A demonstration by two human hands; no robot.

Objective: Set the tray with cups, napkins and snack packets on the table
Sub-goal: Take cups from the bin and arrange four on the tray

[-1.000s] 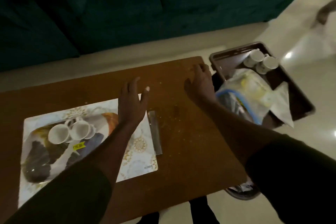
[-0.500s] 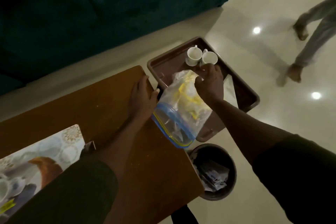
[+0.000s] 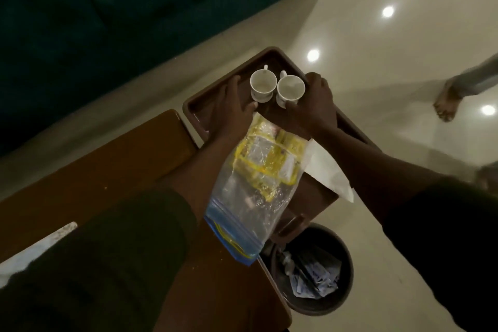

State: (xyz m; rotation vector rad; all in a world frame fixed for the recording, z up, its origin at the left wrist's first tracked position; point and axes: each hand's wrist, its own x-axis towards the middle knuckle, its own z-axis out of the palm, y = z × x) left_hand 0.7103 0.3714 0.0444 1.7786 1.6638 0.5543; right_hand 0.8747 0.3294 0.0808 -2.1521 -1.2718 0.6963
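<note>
Reaching over the tray (image 3: 200, 105), which sits off the table (image 3: 89, 170) end, you cup each cup (image 3: 263, 86) with one hand: left hand (image 3: 231, 108) spread, right hand (image 3: 315, 105) curled round its cup; the bag (image 3: 258, 183) and napkin (image 3: 327, 170) lie behind.

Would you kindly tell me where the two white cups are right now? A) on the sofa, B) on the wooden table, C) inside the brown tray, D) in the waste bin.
C: both white cups stand upright side by side inside the brown tray, between the left hand and right hand.
</note>
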